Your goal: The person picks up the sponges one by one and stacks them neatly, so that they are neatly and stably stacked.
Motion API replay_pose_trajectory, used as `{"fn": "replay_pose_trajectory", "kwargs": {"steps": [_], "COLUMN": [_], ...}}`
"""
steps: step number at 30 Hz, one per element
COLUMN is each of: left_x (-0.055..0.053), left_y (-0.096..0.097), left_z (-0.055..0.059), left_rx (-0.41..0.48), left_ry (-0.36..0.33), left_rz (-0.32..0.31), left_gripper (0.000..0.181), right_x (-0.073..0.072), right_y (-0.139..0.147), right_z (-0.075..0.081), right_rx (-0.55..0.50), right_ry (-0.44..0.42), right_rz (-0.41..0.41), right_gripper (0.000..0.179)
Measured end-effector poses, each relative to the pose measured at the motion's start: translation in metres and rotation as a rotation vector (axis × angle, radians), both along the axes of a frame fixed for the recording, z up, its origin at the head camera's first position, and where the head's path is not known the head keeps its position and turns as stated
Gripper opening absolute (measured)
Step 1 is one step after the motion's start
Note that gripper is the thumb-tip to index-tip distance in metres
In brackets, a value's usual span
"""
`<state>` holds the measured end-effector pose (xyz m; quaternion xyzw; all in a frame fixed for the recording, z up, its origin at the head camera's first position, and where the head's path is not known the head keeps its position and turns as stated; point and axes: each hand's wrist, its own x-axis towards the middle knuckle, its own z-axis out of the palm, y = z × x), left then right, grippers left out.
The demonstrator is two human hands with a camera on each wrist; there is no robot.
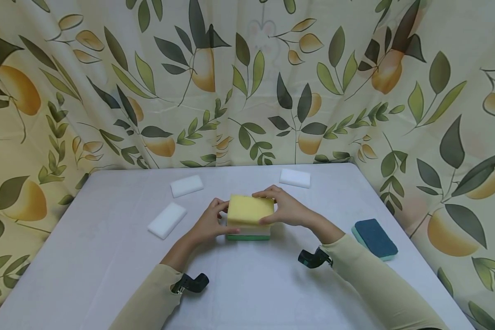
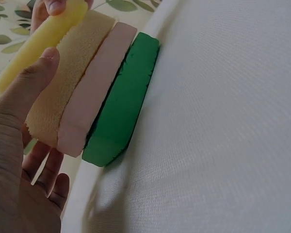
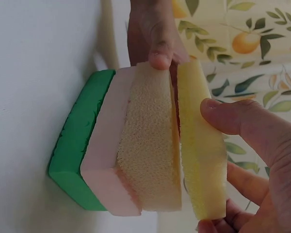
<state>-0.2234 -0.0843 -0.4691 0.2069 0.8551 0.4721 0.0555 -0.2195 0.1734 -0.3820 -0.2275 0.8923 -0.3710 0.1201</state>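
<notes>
A stack of blocks stands on the white table in front of me. Lowest is a green block (image 2: pixel 123 99), with a pale pink block (image 2: pixel 98 90) on it and a beige sponge (image 3: pixel 150 136) above that. My right hand (image 1: pixel 288 207) pinches a yellow sponge (image 1: pixel 250 210) between thumb and fingers. In the right wrist view a narrow gap shows between the yellow and beige sponges. The left hand (image 1: pixel 209 222) holds the beige sponge at its side, thumb on the near face and fingers behind, partly hidden.
White blocks lie around the back of the table: one at the left (image 1: pixel 167 220), one at the back left (image 1: pixel 187 185) and one at the back right (image 1: pixel 295 178). A dark blue and teal sponge (image 1: pixel 375 238) rests near the right edge. Behind hangs a patterned curtain (image 1: pixel 247 91).
</notes>
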Motion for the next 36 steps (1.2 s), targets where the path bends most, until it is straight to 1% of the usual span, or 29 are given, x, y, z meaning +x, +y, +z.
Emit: {"fn": "replay_pose_trajectory", "kwargs": {"steps": [6,10,18,32,36], "left_x": [0.0007,0.002,0.0014,0.0012,0.0015], "left_y": [-0.0003,-0.0004,0.0006,0.0003,0.0006], "left_z": [-0.0001,0.0001,-0.0012,-0.0001,0.001], "left_rx": [0.005,0.009,0.013,0.009,0.014], "left_ry": [-0.002,0.005,0.01,-0.016,-0.012], "left_rz": [-0.003,-0.004,-0.007,-0.003,-0.006], "left_gripper": [0.08,0.077,0.069,0.08,0.082], "right_x": [-0.0003,0.0006,-0.0002,-0.0041,-0.004], "right_y": [-0.0018,-0.003,-0.0028,-0.002,-0.002], "right_z": [-0.0022,-0.001,-0.0016,-0.0039,-0.0035], "right_rx": [0.013,0.012,0.023,0.041,0.044], "right_ry": [0.008,0.013,-0.006,-0.018,-0.017], "right_rz": [0.024,0.032,0.054,0.077,0.074], "right_gripper": [0.069,0.069,0.07,0.069,0.069]}}
